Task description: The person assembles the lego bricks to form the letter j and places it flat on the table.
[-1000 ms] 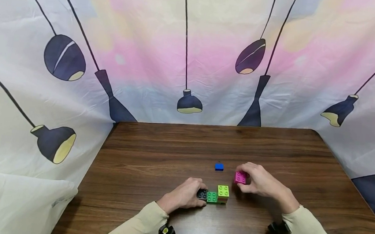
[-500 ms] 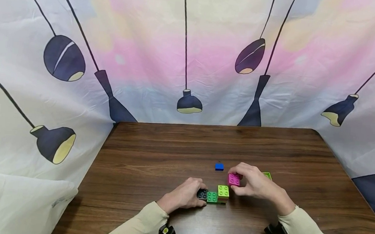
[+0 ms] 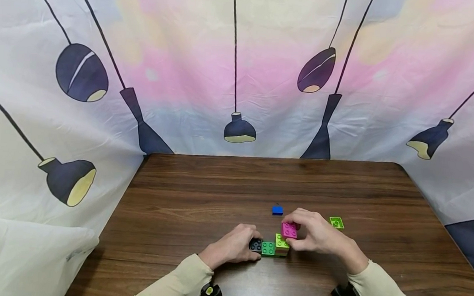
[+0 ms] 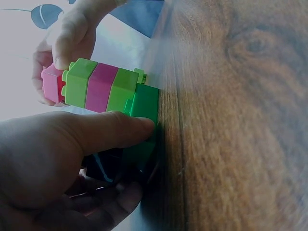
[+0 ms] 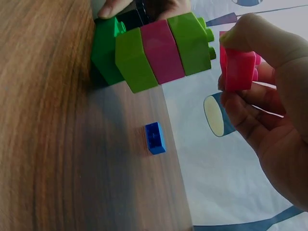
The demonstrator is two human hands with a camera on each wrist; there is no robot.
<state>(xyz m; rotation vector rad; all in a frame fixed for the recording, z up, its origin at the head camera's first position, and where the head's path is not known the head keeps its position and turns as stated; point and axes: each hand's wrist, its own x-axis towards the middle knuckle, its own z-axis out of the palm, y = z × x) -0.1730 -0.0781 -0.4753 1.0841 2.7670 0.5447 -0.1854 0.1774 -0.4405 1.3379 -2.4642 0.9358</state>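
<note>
A toy brick structure has a green brick (image 3: 268,248) at its base and a black brick (image 3: 256,244) at its left end. On its right rises a stack of lime, pink and lime bricks, the top lime brick (image 4: 80,83) showing bare studs. My left hand (image 3: 235,244) grips the structure's left end, thumb along the green side and fingers around the black brick. Between thumb and fingers, my right hand (image 3: 315,233) pinches a loose pink brick (image 5: 239,70). That brick hangs just above the stack's studs, a small gap apart in the right wrist view.
On the table (image 3: 201,182) lies a blue brick (image 3: 277,210), beyond the structure. A lime brick (image 3: 337,223) rests hollow side up behind my right hand. A printed cloth (image 3: 193,70) hangs along the table's far edge.
My right hand has carried the pink brick leftward to above the stack, uncovering the lime brick behind it. My left hand has kept its hold on the structure.
</note>
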